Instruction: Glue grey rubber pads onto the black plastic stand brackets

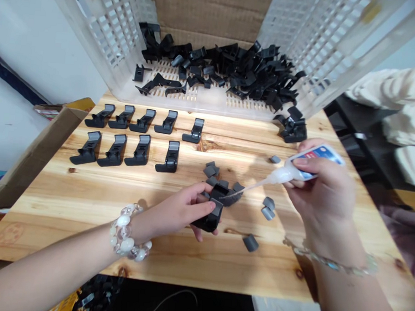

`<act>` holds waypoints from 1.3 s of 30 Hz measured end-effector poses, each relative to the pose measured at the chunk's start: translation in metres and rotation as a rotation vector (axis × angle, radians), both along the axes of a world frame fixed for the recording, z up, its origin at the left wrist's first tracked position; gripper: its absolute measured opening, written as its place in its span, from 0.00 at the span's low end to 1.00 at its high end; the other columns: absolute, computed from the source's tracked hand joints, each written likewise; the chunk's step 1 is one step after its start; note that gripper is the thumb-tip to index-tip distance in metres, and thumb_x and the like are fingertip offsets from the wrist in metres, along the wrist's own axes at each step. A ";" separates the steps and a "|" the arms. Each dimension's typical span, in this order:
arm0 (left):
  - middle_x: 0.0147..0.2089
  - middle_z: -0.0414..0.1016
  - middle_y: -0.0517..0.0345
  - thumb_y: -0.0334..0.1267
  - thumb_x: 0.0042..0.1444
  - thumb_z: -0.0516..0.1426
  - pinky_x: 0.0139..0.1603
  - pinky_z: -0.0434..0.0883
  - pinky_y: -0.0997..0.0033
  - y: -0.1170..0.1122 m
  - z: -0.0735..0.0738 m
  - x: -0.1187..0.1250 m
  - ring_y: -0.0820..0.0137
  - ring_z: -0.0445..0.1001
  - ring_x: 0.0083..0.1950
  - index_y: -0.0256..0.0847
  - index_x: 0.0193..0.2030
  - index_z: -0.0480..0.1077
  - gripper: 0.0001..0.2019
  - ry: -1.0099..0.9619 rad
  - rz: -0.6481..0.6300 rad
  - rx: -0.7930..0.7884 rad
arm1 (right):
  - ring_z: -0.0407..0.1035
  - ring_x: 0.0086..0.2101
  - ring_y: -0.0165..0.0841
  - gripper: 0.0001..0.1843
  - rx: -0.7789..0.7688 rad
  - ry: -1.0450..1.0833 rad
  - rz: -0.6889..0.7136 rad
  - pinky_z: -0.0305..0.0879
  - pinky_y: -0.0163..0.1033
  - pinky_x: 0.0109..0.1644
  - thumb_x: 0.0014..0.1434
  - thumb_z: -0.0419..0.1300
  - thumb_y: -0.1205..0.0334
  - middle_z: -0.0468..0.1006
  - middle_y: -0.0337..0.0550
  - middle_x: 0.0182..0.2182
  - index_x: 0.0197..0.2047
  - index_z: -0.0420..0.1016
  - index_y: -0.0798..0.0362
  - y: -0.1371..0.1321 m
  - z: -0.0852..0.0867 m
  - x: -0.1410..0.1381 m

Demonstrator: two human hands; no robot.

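My left hand (177, 213) is closed around a black plastic bracket (213, 208), held just above the wooden board (81, 203). My right hand (322, 183) grips a small glue bottle (309, 163) with a blue and red label. Its long white nozzle points left, and the tip reaches the top of the bracket. Several small grey pads (268, 208) lie loose on the board around the bracket. Both wrists wear bead bracelets.
Two rows of black brackets (142, 143) stand on the board's far left. A white slatted crate (212, 98) behind it holds a heap of black parts (236, 69). More brackets (292, 128) sit at the crate's right corner. A cardboard box (23, 160) flanks the left.
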State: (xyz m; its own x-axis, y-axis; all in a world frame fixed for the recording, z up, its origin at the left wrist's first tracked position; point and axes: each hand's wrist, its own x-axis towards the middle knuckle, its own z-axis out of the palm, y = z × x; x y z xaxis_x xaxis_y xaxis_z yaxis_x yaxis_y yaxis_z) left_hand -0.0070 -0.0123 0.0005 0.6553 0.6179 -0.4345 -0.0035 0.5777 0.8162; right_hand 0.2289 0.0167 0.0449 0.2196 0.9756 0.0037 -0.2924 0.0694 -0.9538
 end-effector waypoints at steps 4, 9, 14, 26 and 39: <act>0.37 0.78 0.54 0.41 0.62 0.57 0.24 0.74 0.76 0.000 0.001 0.000 0.64 0.81 0.36 0.42 0.48 0.64 0.11 0.010 0.001 0.001 | 0.42 0.12 0.21 0.09 0.018 -0.002 -0.001 0.40 0.29 0.14 0.39 0.59 0.74 0.53 0.27 0.10 0.24 0.66 0.50 0.000 0.000 0.000; 0.37 0.78 0.54 0.42 0.62 0.57 0.24 0.74 0.77 0.001 0.001 0.000 0.66 0.81 0.36 0.42 0.47 0.64 0.11 0.013 -0.009 0.007 | 0.43 0.13 0.20 0.10 0.024 0.019 -0.015 0.40 0.29 0.15 0.39 0.59 0.75 0.53 0.28 0.11 0.24 0.66 0.52 -0.001 0.002 -0.002; 0.37 0.77 0.55 0.42 0.62 0.56 0.24 0.75 0.77 0.000 0.000 -0.001 0.65 0.81 0.37 0.42 0.48 0.64 0.10 0.021 -0.018 0.022 | 0.45 0.13 0.21 0.10 0.020 0.037 -0.012 0.41 0.29 0.15 0.39 0.60 0.76 0.55 0.29 0.12 0.25 0.66 0.52 -0.003 0.004 -0.003; 0.36 0.75 0.55 0.42 0.62 0.56 0.22 0.74 0.76 0.002 0.001 0.001 0.64 0.81 0.36 0.41 0.46 0.63 0.11 0.036 -0.012 0.023 | 0.48 0.13 0.22 0.11 0.087 0.017 -0.054 0.43 0.31 0.16 0.40 0.59 0.77 0.58 0.30 0.13 0.26 0.68 0.52 -0.003 0.003 -0.003; 0.33 0.74 0.56 0.42 0.61 0.57 0.21 0.75 0.75 0.002 -0.002 0.002 0.62 0.81 0.34 0.39 0.46 0.62 0.11 0.025 0.010 0.012 | 0.46 0.13 0.22 0.12 0.099 0.024 -0.034 0.42 0.32 0.18 0.43 0.60 0.76 0.56 0.28 0.11 0.28 0.67 0.50 -0.005 0.002 -0.004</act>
State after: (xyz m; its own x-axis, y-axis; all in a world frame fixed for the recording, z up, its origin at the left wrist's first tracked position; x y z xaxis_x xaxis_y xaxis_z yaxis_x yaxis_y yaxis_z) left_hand -0.0051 -0.0100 -0.0016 0.6386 0.6292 -0.4431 0.0112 0.5681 0.8229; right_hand 0.2254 0.0120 0.0474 0.2534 0.9627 0.0946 -0.3106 0.1736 -0.9345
